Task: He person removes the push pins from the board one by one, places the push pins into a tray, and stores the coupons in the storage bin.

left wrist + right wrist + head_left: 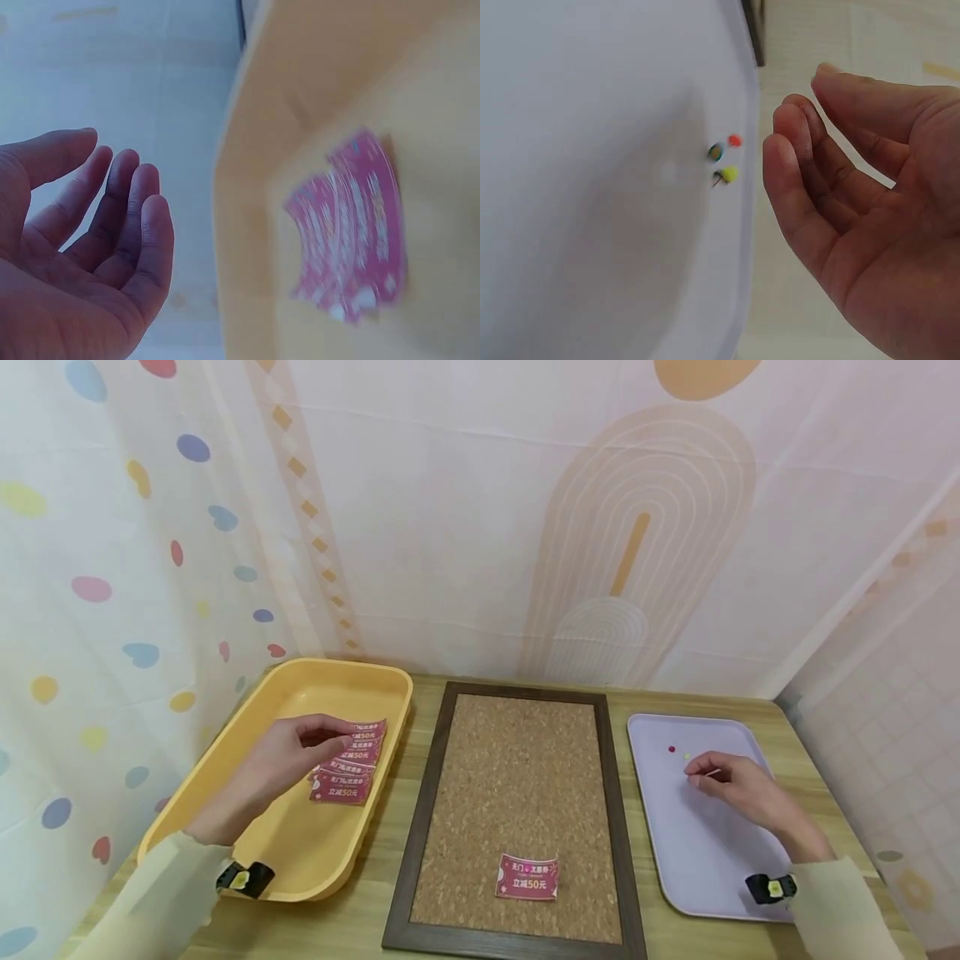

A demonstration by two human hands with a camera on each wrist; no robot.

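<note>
My left hand hovers over the yellow tray, its fingers loosely bent beside several overlapping pink coupons. In the left wrist view the left hand has nothing between thumb and fingers, and the coupons lie in the tray, blurred. Over the lilac tray hangs my right hand, fingers loosely bent and holding nothing. Small pins rest in that tray near its fingertips: a red pin, a yellow pin and a darker pin.
Between the two trays a cork board in a dark frame lies on the wooden table. One pink coupon is on the cork near its front edge. A patterned curtain hangs behind the table.
</note>
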